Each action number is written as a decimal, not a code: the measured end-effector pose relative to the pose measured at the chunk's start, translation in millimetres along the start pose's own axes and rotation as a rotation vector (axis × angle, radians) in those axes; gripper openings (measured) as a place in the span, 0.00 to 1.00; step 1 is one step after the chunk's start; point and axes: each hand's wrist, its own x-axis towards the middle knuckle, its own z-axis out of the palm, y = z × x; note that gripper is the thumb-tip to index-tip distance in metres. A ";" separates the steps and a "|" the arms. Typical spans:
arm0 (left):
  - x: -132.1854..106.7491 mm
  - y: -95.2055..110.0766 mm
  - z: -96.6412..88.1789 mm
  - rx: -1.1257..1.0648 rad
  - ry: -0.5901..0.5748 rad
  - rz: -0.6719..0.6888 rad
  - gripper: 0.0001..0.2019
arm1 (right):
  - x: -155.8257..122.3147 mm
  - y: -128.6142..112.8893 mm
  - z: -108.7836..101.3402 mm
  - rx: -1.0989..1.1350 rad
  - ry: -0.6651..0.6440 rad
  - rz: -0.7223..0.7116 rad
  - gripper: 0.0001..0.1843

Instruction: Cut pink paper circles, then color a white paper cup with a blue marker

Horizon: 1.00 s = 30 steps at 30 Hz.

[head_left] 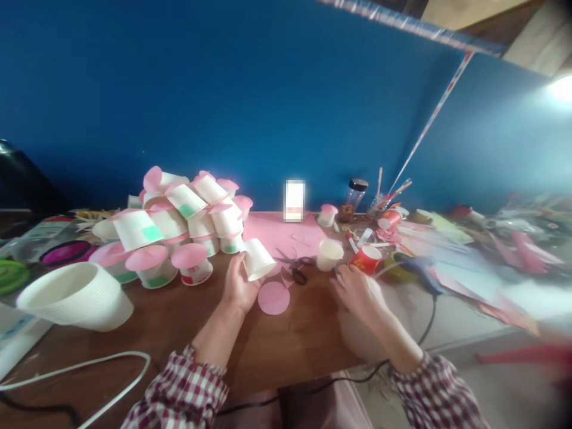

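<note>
My left hand (239, 283) is closed around a white paper cup (259, 260), tilted with its mouth toward the lower right. My right hand (360, 292) is palm down just in front of a red paper cup (367, 260), its fingers bent together; what they hold, if anything, is hidden. Another white paper cup (329, 256) stands just beyond its fingertips. Between my hands a pink paper circle (274, 298) lies flat on the brown table (286, 342). Black-handled scissors (298, 269) rest behind it on pink paper.
Many paper cups with pink discs (190, 256) are piled at left. A stack of nested white cups (75, 295) lies in front of them. A lidded jar (354, 199) stands at the back. A cord (431, 322) and blurred papers (491, 280) lie to the right.
</note>
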 end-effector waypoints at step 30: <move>-36.6 21.2 -18.5 1.511 -0.346 0.371 0.24 | -52.5 16.5 -13.5 0.500 -0.036 -0.056 0.06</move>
